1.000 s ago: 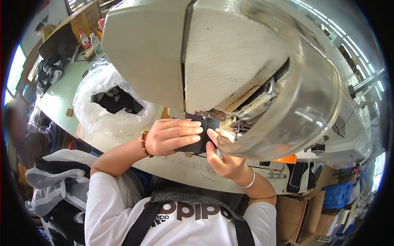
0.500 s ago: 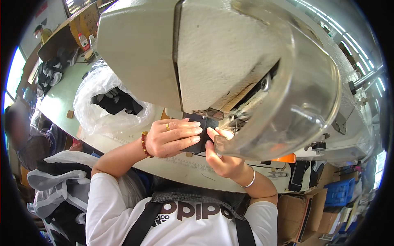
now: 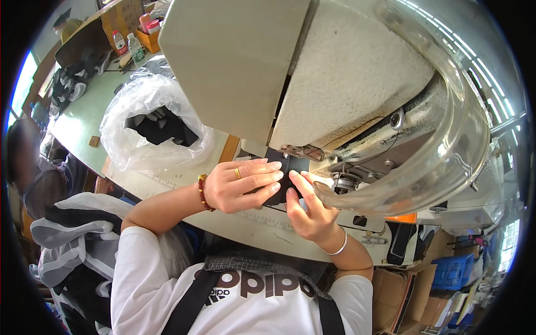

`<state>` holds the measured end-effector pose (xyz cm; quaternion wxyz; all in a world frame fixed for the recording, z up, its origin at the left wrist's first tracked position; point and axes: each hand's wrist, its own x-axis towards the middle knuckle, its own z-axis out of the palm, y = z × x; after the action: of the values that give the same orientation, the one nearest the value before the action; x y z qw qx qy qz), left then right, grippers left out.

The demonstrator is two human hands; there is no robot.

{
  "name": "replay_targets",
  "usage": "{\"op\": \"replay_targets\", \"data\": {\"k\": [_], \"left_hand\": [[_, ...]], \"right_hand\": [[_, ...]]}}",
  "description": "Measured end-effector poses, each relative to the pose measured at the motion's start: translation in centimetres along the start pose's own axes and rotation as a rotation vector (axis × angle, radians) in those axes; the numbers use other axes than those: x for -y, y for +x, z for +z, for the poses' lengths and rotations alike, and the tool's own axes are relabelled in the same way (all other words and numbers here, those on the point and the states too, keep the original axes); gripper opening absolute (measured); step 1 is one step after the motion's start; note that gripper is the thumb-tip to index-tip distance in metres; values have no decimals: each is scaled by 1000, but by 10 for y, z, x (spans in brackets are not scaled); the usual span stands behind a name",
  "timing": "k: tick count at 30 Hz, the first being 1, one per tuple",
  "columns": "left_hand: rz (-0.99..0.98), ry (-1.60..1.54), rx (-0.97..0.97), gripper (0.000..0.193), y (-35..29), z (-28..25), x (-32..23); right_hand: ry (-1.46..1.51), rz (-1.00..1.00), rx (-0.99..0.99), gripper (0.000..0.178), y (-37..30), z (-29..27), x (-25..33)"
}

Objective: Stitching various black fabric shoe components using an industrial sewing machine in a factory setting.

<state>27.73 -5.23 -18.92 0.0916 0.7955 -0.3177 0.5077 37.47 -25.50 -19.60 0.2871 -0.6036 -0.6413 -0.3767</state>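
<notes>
A dark piece of fabric (image 3: 297,163) lies on the bed of a pale sewing machine (image 3: 234,61), below its needle area. My left hand (image 3: 240,184) rests on the fabric's left part, fingers stretched out flat, with a ring and a beaded bracelet. From the right, my right hand (image 3: 314,215) touches the same fabric with its fingertips; its index finger is extended and the thumb stands apart. A clear curved guard (image 3: 469,151) hangs over the machine's right side, just beyond my right hand. The fabric's near edge is partly hidden under my fingers.
Left of the machine sits a clear plastic bag (image 3: 125,128) with black fabric pieces (image 3: 162,129). Bottles (image 3: 135,49) and an orange box (image 3: 149,42) stand farther back. Grey and black cloth (image 3: 84,251) is heaped at my left; cardboard boxes (image 3: 391,290) and a blue crate (image 3: 451,272) are at lower right.
The view has shifted, so the machine appears farther right. My right index finger and thumb are more spread on the fabric; my left hand stays flat on it.
</notes>
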Motion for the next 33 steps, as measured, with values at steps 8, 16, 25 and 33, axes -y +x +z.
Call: {"op": "replay_targets", "data": {"k": [8,16,25,33], "left_hand": [[37,36,92,11,13,-9,-3],[94,71,192,10,-1,-6,0],[55,33,106,10,10,-5,7],[23,119,64,16,8,-4,11]], "right_hand": [[9,-12,31,15,-4,-3,0],[85,25,90,12,-4,-4,0],[19,22,122,11,-11,-3,-2],[28,47,94,15,12,1,-7]]}}
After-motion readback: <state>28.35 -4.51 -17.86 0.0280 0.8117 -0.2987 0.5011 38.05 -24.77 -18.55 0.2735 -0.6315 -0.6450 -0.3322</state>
